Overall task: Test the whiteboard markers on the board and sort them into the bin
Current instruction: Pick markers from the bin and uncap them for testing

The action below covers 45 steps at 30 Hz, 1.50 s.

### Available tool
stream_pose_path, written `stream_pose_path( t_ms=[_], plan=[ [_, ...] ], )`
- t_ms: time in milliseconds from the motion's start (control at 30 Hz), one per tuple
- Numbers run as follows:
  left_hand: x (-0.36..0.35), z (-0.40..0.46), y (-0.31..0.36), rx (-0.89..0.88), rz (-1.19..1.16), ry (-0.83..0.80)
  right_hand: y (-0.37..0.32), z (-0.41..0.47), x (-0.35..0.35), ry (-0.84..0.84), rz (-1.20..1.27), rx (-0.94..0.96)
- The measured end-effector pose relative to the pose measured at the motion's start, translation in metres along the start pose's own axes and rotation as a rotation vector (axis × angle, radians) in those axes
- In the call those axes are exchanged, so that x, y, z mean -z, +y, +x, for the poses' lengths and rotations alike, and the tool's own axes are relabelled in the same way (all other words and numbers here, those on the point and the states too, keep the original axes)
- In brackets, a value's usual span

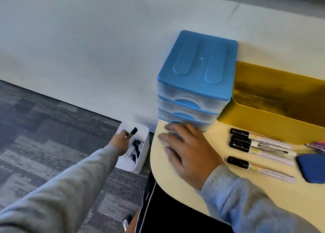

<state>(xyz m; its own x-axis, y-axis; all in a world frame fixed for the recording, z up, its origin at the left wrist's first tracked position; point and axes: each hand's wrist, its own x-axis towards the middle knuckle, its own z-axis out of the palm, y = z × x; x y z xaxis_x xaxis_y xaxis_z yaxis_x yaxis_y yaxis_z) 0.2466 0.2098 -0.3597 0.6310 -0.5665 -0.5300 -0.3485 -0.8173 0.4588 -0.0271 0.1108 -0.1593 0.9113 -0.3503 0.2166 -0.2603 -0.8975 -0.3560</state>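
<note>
A: Four markers [260,145] are laid on the tabletop [175,183], caps to the left, three packed side by side and one slightly apart, nearer the person.

B: And the left hand [121,141]?

A: It is stretched out and down past the tabletop's rounded edge, over a white bin [139,166] that is stood on the carpet [52,127] by the wall. A black-capped marker [132,133] is pinched in its fingers, held above the bin's open top. More markers are seen lying inside the bin.

B: The right hand [188,148]?

A: It is laid flat on the tabletop near the rounded corner, fingers spread and straight, nothing gripped. Its fingertips are placed right at the foot of a blue drawer unit [197,71].

B: What is set around it?

A: A yellow tub [274,125] is placed just right of the drawers, against the wall. A blue eraser [311,167] is seen at the right edge. Bare tabletop is left between the right hand and the markers, and open carpet to the bin's left.
</note>
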Motion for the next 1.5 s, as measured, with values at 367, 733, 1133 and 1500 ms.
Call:
stream_pose_path(
  t_ms=[367,733,1133,1500],
  plan=[
    [-0.027,0.015,0.008,0.127,0.232,0.003,0.001,0.0,0.0,-0.006,-0.011,-0.017],
    [0.001,-0.009,0.031,0.012,0.385,-0.18,0.003,0.0,0.0,-0.009,0.003,-0.012],
    [0.081,-0.064,0.117,-0.379,-0.064,0.046,0.006,-0.004,-0.004,0.055,0.073,-0.014],
    [0.113,-0.187,0.204,-0.655,-0.801,0.097,0.006,-0.031,0.047,0.282,0.109,0.006]
  ],
)
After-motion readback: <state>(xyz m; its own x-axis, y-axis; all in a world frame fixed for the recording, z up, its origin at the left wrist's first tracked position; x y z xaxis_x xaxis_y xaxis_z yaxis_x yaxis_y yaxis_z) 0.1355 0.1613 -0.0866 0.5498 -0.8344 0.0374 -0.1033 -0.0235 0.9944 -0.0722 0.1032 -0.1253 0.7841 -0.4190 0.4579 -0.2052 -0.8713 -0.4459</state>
